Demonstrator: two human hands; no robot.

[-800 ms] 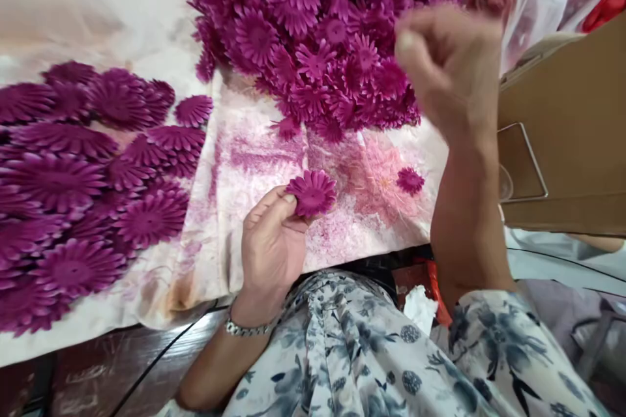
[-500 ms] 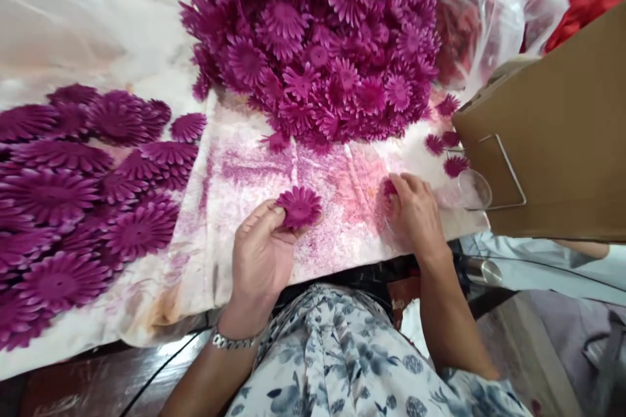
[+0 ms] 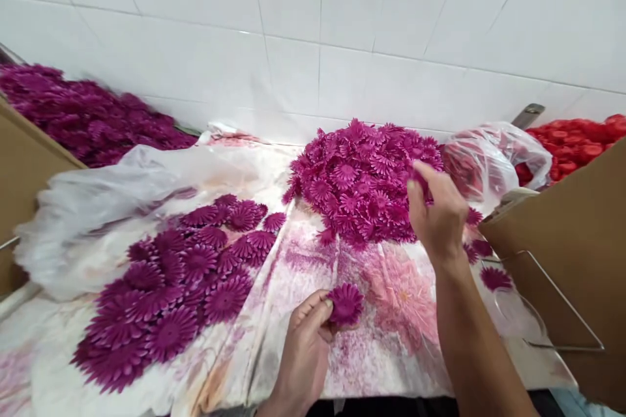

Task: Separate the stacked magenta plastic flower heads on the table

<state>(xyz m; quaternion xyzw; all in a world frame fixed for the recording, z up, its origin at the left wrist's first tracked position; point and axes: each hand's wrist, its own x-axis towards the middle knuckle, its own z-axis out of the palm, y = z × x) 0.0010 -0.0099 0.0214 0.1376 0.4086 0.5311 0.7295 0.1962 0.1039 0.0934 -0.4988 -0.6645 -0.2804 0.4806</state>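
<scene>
Between thumb and fingers, my left hand (image 3: 306, 345) pinches a purple flower (image 3: 346, 304) low over the stained cloth (image 3: 303, 287). My right hand (image 3: 437, 212) is raised at the right side of the purple flower heap (image 3: 357, 176). Its thumb and index finger are bent toward each other, with purple petals behind and between them; whether it grips a flower is unclear. Larger layered purple flowers (image 3: 170, 334) lie spread on the cloth to the left.
Clear plastic (image 3: 92, 208) lies at the left beside a cardboard box (image 3: 29, 176). Another box (image 3: 577, 254) with a wire frame stands at the right. Behind are a bag (image 3: 489, 156) of red pieces, red flowers (image 3: 577, 143) and a tiled wall (image 3: 293, 32).
The view has tilted up, showing the wall and left box. My right hand has moved from the cloth up and forward to the heap. My left hand still holds its flower.
</scene>
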